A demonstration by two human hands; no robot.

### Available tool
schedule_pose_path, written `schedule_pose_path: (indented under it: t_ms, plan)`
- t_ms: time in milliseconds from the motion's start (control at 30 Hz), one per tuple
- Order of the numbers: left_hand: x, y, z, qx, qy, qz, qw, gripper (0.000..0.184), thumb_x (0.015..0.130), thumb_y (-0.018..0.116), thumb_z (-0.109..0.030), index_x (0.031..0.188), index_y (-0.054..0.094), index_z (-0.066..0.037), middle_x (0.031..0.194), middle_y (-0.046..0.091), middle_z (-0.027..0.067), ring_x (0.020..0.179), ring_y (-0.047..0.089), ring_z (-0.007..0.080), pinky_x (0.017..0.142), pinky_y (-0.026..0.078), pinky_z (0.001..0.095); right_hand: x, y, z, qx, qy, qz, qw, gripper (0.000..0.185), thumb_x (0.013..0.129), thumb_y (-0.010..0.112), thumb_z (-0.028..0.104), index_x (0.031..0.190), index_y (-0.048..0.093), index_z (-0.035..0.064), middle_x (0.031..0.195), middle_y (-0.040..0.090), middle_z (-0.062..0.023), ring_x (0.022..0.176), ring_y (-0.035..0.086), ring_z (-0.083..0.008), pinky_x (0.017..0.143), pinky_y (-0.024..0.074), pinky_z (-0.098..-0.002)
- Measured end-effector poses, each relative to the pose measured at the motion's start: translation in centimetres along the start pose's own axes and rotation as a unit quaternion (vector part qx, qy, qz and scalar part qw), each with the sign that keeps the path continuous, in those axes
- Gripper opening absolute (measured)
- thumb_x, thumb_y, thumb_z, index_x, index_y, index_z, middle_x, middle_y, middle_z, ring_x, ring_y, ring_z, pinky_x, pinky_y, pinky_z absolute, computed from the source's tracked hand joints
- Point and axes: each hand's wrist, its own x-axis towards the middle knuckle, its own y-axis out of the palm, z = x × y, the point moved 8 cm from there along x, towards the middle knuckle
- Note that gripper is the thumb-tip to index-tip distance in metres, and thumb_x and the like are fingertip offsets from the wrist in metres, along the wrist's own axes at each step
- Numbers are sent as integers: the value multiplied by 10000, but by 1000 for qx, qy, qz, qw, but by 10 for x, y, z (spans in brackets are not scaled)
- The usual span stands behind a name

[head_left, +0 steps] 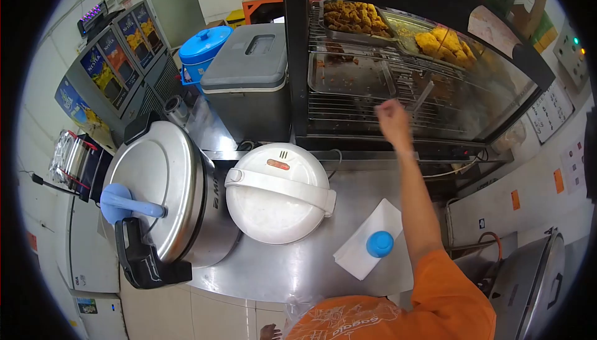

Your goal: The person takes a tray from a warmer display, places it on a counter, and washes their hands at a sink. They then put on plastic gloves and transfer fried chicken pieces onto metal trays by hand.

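My right hand (393,119) is raised in front of the glass-fronted food warmer (301,66), with its fingers curled closed. What is in them, if anything, I cannot make out. Just right of it is a pale bar-shaped handle (424,95) on the glass; the hand looks apart from it. Behind the glass, a tray of dark fried pieces (354,17) and a tray of yellow fried pieces (444,45) sit on the upper rack. A tray (348,79) with crumbs lies lower. My left hand (270,332) hangs low at the bottom edge, partly hidden, its fingers seemingly apart and holding nothing visible.
A white rice cooker (280,206) and a large steel pot with a black handle (152,184) stand on the steel counter (273,271). A blue-topped item (380,244) rests on a folded white cloth (357,259). Behind are a grey cooler box (249,60) and drink dispensers (118,60).
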Motion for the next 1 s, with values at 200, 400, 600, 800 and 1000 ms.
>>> schedule_pose_path:
  t_ms: [200, 400, 600, 800, 1000]
  plan:
    - [4, -11, -53, -21, 24, -10, 999, 367, 904, 531, -352, 1169, 527, -98, 987, 638, 110, 796, 634, 234, 673, 509, 385, 10, 93, -11, 474, 347, 92, 804, 324, 835, 604, 361, 902, 597, 43, 688, 631, -59, 475, 496, -90, 381, 313, -215]
    - [-14, 0, -103, 12, 60, -32, 998, 315, 918, 529, -281, 1142, 522, -60, 924, 641, 120, 786, 640, 228, 668, 502, 364, -5, 80, -2, 485, 382, 20, 786, 207, 788, 545, 227, 883, 557, 44, 721, 636, -94, 481, 527, -120, 387, 334, -226]
    - [4, 2, -94, 103, 60, -20, 993, 298, 907, 550, -295, 1114, 547, -81, 900, 659, 113, 731, 647, 204, 637, 495, 353, -69, 18, 15, 527, 318, 54, 786, 213, 811, 537, 227, 867, 544, 22, 745, 621, -98, 571, 566, -137, 455, 392, -241]
    - [-10, 16, -128, 227, 66, 49, 970, 347, 892, 564, -329, 1139, 562, -86, 951, 660, 99, 756, 635, 189, 632, 485, 321, -191, -73, 21, 563, 303, 44, 767, 226, 846, 529, 222, 905, 563, 6, 751, 597, -76, 585, 552, -145, 480, 399, -249]
    - [-26, 37, -153, 302, 73, 71, 948, 322, 885, 534, -300, 1115, 566, -77, 963, 650, 101, 764, 632, 198, 653, 498, 339, -324, -176, -40, 556, 388, -35, 734, 196, 847, 518, 196, 877, 554, 6, 757, 579, -78, 582, 518, -162, 482, 382, -296]
